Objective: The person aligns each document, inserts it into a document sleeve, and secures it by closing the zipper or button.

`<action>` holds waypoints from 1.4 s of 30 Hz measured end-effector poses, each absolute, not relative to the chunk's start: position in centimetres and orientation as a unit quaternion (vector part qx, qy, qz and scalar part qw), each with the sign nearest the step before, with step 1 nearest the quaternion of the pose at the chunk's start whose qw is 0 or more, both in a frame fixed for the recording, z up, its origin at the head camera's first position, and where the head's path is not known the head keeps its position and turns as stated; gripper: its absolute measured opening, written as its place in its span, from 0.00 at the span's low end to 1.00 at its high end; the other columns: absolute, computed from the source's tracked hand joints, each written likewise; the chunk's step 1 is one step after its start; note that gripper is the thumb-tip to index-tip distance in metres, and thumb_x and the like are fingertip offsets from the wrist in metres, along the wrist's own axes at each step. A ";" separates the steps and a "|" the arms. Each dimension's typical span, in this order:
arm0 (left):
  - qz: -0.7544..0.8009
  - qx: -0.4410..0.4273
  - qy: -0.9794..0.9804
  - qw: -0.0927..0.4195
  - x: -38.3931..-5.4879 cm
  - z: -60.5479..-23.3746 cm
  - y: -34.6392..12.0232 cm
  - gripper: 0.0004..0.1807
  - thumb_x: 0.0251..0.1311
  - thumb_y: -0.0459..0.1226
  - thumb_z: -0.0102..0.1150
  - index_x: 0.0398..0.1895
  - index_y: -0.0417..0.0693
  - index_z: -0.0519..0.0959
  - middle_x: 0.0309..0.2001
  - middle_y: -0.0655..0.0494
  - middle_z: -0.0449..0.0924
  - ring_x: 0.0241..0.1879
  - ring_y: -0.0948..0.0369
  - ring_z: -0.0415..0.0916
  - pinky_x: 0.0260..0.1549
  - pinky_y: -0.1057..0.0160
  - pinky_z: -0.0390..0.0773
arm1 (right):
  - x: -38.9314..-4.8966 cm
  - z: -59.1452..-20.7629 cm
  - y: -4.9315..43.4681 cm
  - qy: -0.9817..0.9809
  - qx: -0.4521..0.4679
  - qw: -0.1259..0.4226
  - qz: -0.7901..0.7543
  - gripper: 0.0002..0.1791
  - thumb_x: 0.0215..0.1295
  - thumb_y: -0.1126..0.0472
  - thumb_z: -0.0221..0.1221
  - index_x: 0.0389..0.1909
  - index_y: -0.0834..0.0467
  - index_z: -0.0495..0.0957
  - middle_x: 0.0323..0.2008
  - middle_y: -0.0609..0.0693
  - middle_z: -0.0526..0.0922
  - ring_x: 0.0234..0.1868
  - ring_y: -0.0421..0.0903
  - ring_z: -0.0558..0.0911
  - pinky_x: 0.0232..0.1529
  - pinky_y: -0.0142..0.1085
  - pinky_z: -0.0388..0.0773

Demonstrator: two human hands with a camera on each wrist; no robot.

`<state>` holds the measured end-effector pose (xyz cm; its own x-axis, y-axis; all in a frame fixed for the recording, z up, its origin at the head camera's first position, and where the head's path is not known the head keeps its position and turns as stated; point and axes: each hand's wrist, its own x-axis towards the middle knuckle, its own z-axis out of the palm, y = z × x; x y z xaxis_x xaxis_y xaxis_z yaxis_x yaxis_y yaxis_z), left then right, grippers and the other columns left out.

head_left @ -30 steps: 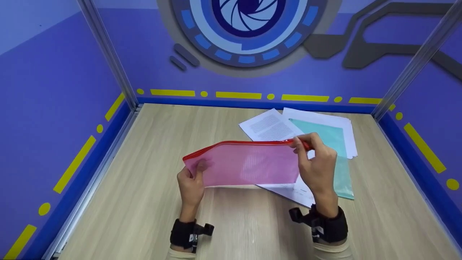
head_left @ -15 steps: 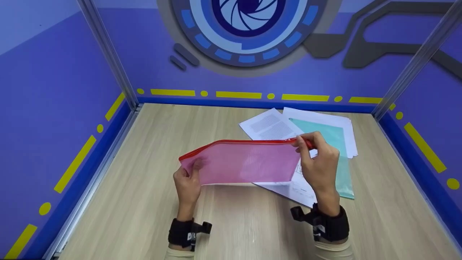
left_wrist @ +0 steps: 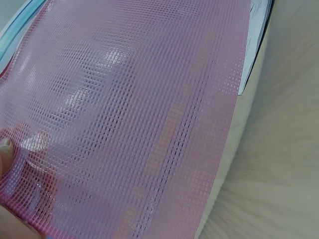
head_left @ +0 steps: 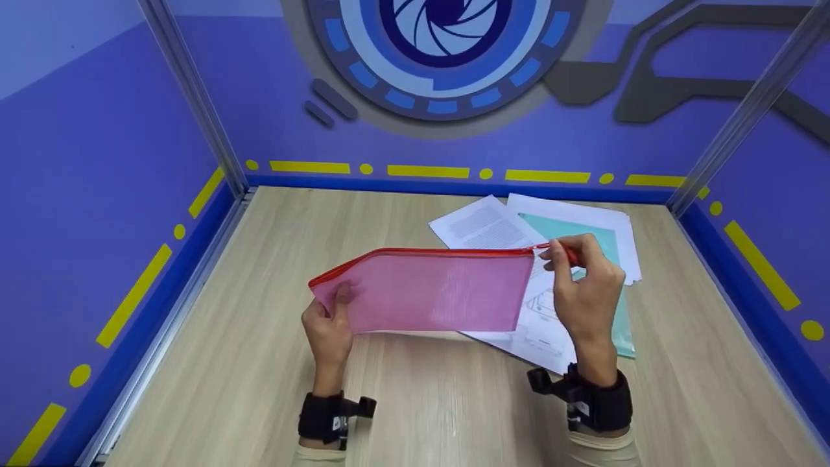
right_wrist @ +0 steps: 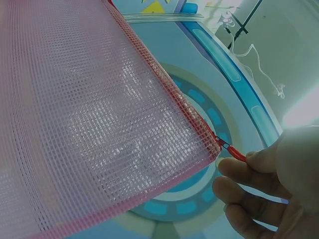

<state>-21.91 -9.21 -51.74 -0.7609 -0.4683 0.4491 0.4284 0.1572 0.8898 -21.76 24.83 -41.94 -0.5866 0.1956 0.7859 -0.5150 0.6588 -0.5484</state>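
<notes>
A pink mesh zipper pouch [head_left: 428,292] with a red zipper edge [head_left: 454,251] is held up above the table. My left hand [head_left: 329,331] grips its left side, thumb on the near face; in the left wrist view only part of the thumb [left_wrist: 6,154] shows at the edge. My right hand [head_left: 587,295] pinches the red zipper pull [right_wrist: 235,152] between thumb and forefinger, just beyond the pouch's top right corner. The other fingers of that hand are loosely bent. The zipper runs along the whole top edge, and the slider sits at the right corner.
Behind the pouch lie printed sheets [head_left: 486,220] and a teal pouch [head_left: 624,324] on the wooden table [head_left: 214,363]. A further printed sheet [head_left: 541,340] shows below the pink pouch's right end. Purple walls [head_left: 97,162] with metal corner posts stand at the back and sides.
My left hand and the pouch have shifted left. My right hand has moved right with the zipper pull, which now extends past the pouch's corner.
</notes>
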 end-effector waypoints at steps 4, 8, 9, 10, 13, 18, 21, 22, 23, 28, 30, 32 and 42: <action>-0.636 0.037 -0.681 0.362 -21.3 -51.0 -9.0 0.06 0.68 0.25 0.66 0.38 0.24 0.84 0.34 0.36 0.88 0.35 0.45 0.87 0.38 0.73 0.80 | -21.7 -41.9 24.3 -0.780 0.086 0.464 0.412 0.04 0.70 0.72 0.66 0.42 0.68 0.82 0.30 0.56 0.89 0.27 0.50 0.86 0.43 0.19 0.76; -0.622 0.038 -0.676 0.394 -21.4 -51.3 -8.5 0.05 0.68 0.25 0.66 0.35 0.26 0.85 0.29 0.37 0.87 0.29 0.41 0.85 0.33 0.74 0.79 | -22.0 -42.0 23.6 -0.756 0.074 0.492 0.426 0.04 0.69 0.74 0.65 0.42 0.71 0.82 0.29 0.58 0.88 0.26 0.44 0.85 0.41 0.21 0.78; -0.616 0.031 -0.674 0.406 -21.6 -51.6 -8.4 0.05 0.68 0.24 0.65 0.35 0.26 0.85 0.27 0.38 0.87 0.27 0.41 0.85 0.32 0.73 0.79 | -22.1 -42.1 23.5 -0.747 0.073 0.500 0.432 0.04 0.70 0.75 0.65 0.42 0.72 0.81 0.29 0.59 0.87 0.25 0.42 0.84 0.40 0.21 0.78; -0.609 0.020 -0.674 0.419 -21.8 -52.0 -8.3 0.03 0.67 0.23 0.65 0.35 0.27 0.85 0.26 0.39 0.86 0.26 0.42 0.85 0.31 0.72 0.80 | -22.2 -42.1 23.3 -0.735 0.072 0.511 0.440 0.04 0.71 0.75 0.64 0.43 0.73 0.81 0.27 0.59 0.86 0.24 0.40 0.83 0.38 0.21 0.78; -0.590 -0.034 -0.668 0.452 -22.7 -52.9 -8.2 0.03 0.65 0.20 0.65 0.37 0.29 0.87 0.27 0.43 0.88 0.22 0.48 0.84 0.28 0.69 0.82 | -22.5 -42.1 22.5 -0.695 0.070 0.539 0.471 0.08 0.73 0.73 0.61 0.48 0.73 0.77 0.25 0.60 0.82 0.22 0.34 0.78 0.31 0.22 0.75; -0.553 -0.134 -0.648 0.506 -23.2 -52.8 -8.2 0.09 0.70 0.22 0.60 0.47 0.34 0.88 0.38 0.45 0.90 0.29 0.52 0.88 0.31 0.64 0.86 | -22.7 -42.2 20.4 -0.676 0.127 0.441 0.577 0.09 0.76 0.68 0.59 0.51 0.67 0.73 0.24 0.60 0.79 0.18 0.41 0.76 0.21 0.28 0.72; -0.475 -0.189 -0.662 0.549 -22.7 -52.3 -7.8 0.11 0.76 0.31 0.58 0.51 0.37 0.88 0.44 0.45 0.91 0.37 0.50 0.90 0.40 0.61 0.87 | -23.0 -42.6 19.0 -0.692 0.166 0.257 0.654 0.10 0.81 0.62 0.56 0.50 0.68 0.75 0.33 0.62 0.85 0.23 0.50 0.84 0.21 0.34 0.80; -0.440 -0.210 -0.669 0.561 -22.4 -52.2 -7.6 0.12 0.78 0.34 0.58 0.52 0.38 0.88 0.46 0.45 0.90 0.40 0.49 0.90 0.42 0.60 0.87 | -23.1 -42.8 18.6 -0.694 0.170 0.193 0.672 0.13 0.82 0.60 0.55 0.51 0.67 0.76 0.38 0.62 0.87 0.27 0.53 0.87 0.24 0.37 0.83; -0.405 -0.235 -0.676 0.568 -22.2 -52.0 -7.4 0.13 0.79 0.36 0.58 0.53 0.39 0.89 0.48 0.45 0.90 0.43 0.49 0.90 0.45 0.58 0.87 | -23.3 -43.1 18.2 -0.691 0.169 0.134 0.690 0.15 0.84 0.58 0.53 0.54 0.67 0.76 0.42 0.62 0.87 0.31 0.55 0.89 0.26 0.40 0.85; -0.288 -0.338 -0.718 0.535 -20.5 -51.8 -7.1 0.14 0.77 0.34 0.58 0.57 0.43 0.88 0.55 0.47 0.88 0.52 0.50 0.88 0.52 0.53 0.84 | -24.2 -45.0 16.4 -0.633 0.111 -0.032 0.766 0.21 0.86 0.55 0.48 0.66 0.66 0.72 0.47 0.61 0.85 0.39 0.55 0.90 0.35 0.46 0.88; -0.261 -0.355 -0.754 0.488 -19.9 -51.8 -7.7 0.17 0.71 0.30 0.62 0.60 0.46 0.87 0.57 0.50 0.87 0.58 0.49 0.85 0.58 0.48 0.81 | -24.7 -46.1 16.0 -0.596 0.077 -0.063 0.797 0.19 0.86 0.58 0.48 0.64 0.68 0.72 0.42 0.58 0.85 0.38 0.51 0.89 0.36 0.43 0.87; -0.239 -0.364 -0.793 0.426 -19.6 -51.9 -8.4 0.20 0.66 0.36 0.69 0.62 0.49 0.86 0.59 0.52 0.86 0.63 0.49 0.81 0.63 0.45 0.77 | -25.5 -47.4 15.6 -0.566 0.048 -0.093 0.818 0.17 0.86 0.60 0.49 0.62 0.68 0.73 0.40 0.55 0.86 0.37 0.48 0.88 0.37 0.40 0.85; -0.241 -0.300 -0.912 0.141 -20.3 -52.1 -7.2 0.42 0.63 0.74 0.55 0.62 0.51 0.84 0.63 0.52 0.80 0.64 0.54 0.77 0.62 0.50 0.77 | -28.4 -54.6 14.2 -0.581 0.010 -0.189 0.792 0.14 0.80 0.59 0.60 0.57 0.62 0.83 0.40 0.54 0.89 0.36 0.49 0.90 0.39 0.40 0.87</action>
<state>-20.28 -7.22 -52.05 -0.7803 0.4787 0.4024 0.6150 0.7040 0.3552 -28.36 14.20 -54.56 -0.9283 -0.3110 -0.2039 0.2877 -0.2532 -0.9236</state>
